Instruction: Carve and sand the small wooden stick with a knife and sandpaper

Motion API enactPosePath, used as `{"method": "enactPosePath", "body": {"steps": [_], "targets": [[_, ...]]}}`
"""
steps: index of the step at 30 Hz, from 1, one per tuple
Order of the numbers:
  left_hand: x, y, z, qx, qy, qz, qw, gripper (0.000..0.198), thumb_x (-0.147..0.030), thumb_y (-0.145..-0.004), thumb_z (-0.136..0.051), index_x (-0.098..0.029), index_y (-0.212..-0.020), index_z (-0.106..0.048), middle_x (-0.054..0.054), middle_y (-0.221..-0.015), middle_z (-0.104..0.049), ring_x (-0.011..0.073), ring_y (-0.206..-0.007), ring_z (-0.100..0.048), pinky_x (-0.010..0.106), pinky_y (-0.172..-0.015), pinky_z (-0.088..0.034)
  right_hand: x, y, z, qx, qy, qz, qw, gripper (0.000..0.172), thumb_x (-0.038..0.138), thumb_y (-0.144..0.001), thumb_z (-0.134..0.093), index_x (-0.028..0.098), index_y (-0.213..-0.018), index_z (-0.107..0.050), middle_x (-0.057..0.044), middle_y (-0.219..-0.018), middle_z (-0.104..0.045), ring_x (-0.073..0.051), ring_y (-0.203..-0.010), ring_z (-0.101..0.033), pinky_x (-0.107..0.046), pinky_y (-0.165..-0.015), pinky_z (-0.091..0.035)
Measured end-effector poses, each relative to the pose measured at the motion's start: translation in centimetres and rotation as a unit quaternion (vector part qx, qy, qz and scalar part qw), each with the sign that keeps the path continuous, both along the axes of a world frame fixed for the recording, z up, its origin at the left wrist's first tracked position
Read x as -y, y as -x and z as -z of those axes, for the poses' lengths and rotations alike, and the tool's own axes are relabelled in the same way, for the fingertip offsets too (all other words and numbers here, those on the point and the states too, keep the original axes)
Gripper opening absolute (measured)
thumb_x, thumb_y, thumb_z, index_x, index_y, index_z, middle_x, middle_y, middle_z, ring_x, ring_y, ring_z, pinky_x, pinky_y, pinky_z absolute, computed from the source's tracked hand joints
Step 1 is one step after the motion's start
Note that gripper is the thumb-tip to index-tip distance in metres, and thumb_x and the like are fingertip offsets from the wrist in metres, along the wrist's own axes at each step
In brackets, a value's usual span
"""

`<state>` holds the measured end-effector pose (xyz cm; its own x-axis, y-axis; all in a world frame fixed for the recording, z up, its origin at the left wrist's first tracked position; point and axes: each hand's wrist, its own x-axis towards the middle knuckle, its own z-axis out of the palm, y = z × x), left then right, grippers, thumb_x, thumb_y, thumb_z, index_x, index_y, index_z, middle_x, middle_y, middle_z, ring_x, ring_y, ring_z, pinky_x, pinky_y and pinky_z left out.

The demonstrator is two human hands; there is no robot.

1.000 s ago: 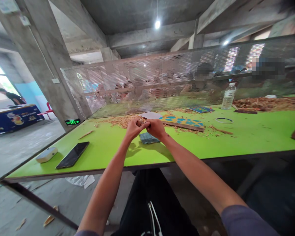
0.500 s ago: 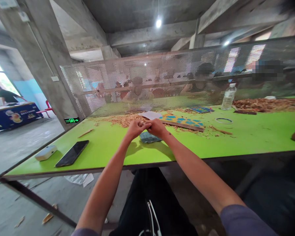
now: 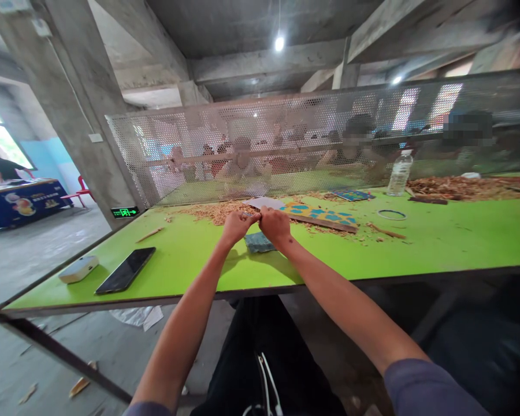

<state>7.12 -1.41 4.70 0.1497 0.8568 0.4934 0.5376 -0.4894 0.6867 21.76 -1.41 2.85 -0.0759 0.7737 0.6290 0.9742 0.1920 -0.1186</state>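
Both my hands meet above the green table (image 3: 190, 266), with their fingers curled in. My left hand (image 3: 237, 226) is closed around something small that its fingers hide. Touching it from the right, my right hand (image 3: 275, 224) is closed too, its back turned up, and what it grips cannot be made out. Just below them lies a grey-green block (image 3: 259, 242) on the table. Behind my hands are a pile of wood shavings (image 3: 214, 212), a white sheet (image 3: 264, 203) and a long board with a yellow and blue pattern (image 3: 325, 215).
At the left lie a black phone (image 3: 126, 270) and a small white box (image 3: 78, 269). A thin wooden stick (image 3: 149, 234) lies beyond them. To the right are a ring (image 3: 392, 214), a wood piece (image 3: 387, 231) and a water bottle (image 3: 399, 173). A perforated metal screen (image 3: 190, 150) runs along the back.
My right hand has rolled over so its back and knuckles face up more. The two hands stay together over the same spot, and the view has shifted slightly.
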Motion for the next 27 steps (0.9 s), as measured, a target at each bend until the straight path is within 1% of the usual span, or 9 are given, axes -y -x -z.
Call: {"method": "enactPosePath", "body": {"steps": [3, 6, 10, 12, 15, 20, 24, 27], "targets": [[-0.2, 0.0, 0.0, -0.004, 0.012, -0.005, 1.000, 0.069, -0.064, -0.081, -0.067, -0.022, -0.046, -0.025, -0.005, -0.046, -0.025, 0.0088, -0.047, -0.020, 0.030, -0.050, -0.012, 0.0, 0.1, 0.1, 0.004, -0.017, 0.004, 1.000, 0.030, 0.029, -0.103, -0.039, 0.013, -0.109, -0.064, -0.017, -0.101, -0.072, -0.027, -0.089, -0.069, -0.031, -0.072, -0.041], [-0.2, -0.1, -0.1, -0.005, 0.013, -0.024, 1.000, 0.067, -0.058, -0.085, -0.067, -0.022, -0.045, -0.027, -0.005, -0.046, -0.027, 0.0091, -0.046, -0.022, 0.030, -0.051, -0.014, 0.0, 0.1, 0.0, -0.005, -0.031, 0.009, 0.999, 0.031, 0.030, -0.104, -0.037, 0.014, -0.109, -0.064, -0.016, -0.101, -0.072, -0.026, -0.089, -0.068, -0.031, -0.070, -0.039], [-0.1, -0.1, -0.2, -0.002, -0.006, -0.043, 0.999, 0.068, -0.056, -0.086, -0.067, -0.022, -0.046, -0.023, -0.005, -0.045, -0.023, 0.0090, -0.047, -0.021, 0.031, -0.052, -0.013, 0.3, 0.0, -0.2, -0.040, -0.024, 0.018, 0.999, 0.033, 0.032, -0.105, -0.037, 0.014, -0.110, -0.064, -0.015, -0.100, -0.073, -0.024, -0.086, -0.067, -0.029, -0.068, -0.036], [-0.1, 0.0, -0.1, -0.005, -0.022, -0.034, 0.999, 0.068, -0.058, -0.082, -0.069, -0.022, -0.048, -0.023, -0.006, -0.046, -0.021, 0.0087, -0.049, -0.020, 0.030, -0.052, -0.013, 0.4, -0.2, -0.3, -0.044, -0.016, 0.002, 0.999, 0.031, 0.032, -0.103, -0.041, 0.015, -0.110, -0.065, -0.014, -0.098, -0.074, -0.023, -0.084, -0.067, -0.029, -0.068, -0.035], [0.0, 0.1, 0.0, 0.007, -0.047, -0.014, 0.999, 0.066, -0.061, -0.076, -0.073, -0.021, -0.052, -0.026, -0.006, -0.050, -0.025, 0.0088, -0.052, -0.022, 0.029, -0.052, -0.015, 0.2, -0.5, -0.2, -0.035, -0.013, -0.041, 0.998, 0.030, 0.031, -0.100, -0.043, 0.016, -0.106, -0.069, -0.012, -0.094, -0.075, -0.023, -0.080, -0.066, -0.029, -0.066, -0.033], [0.2, 0.1, -0.2, -0.013, -0.039, -0.006, 0.999, 0.063, -0.064, -0.071, -0.074, -0.022, -0.054, -0.031, -0.007, -0.052, -0.028, 0.0090, -0.053, -0.025, 0.028, -0.053, -0.016, -0.3, -0.9, 0.2, -0.016, -0.021, -0.095, 0.995, 0.029, 0.025, -0.094, -0.046, 0.018, -0.093, -0.074, -0.010, -0.087, -0.077, -0.021, -0.073, -0.064, -0.030, -0.063, -0.028], [0.4, 0.1, -0.3, -0.008, -0.053, -0.014, 0.998, 0.059, -0.059, -0.070, -0.076, -0.022, -0.056, -0.033, -0.007, -0.053, -0.032, 0.0091, -0.053, -0.028, 0.027, -0.053, -0.019, -0.5, -1.1, 0.1, -0.006, -0.023, -0.117, 0.993, 0.031, 0.025, -0.095, -0.045, 0.019, -0.092, -0.075, -0.009, -0.087, -0.077, -0.020, -0.073, -0.064, -0.030, -0.063, -0.029], [0.4, 0.0, -0.3, -0.013, -0.049, -0.018, 0.999, 0.059, -0.052, -0.071, -0.078, -0.021, -0.054, -0.030, -0.007, -0.051, -0.029, 0.0087, -0.052, -0.026, 0.028, -0.053, -0.018, -0.5, -1.1, 0.0, 0.004, -0.012, -0.106, 0.994, 0.032, 0.027, -0.097, -0.044, 0.018, -0.096, -0.074, -0.010, -0.090, -0.077, -0.021, -0.077, -0.066, -0.030, -0.064, -0.031]]}}
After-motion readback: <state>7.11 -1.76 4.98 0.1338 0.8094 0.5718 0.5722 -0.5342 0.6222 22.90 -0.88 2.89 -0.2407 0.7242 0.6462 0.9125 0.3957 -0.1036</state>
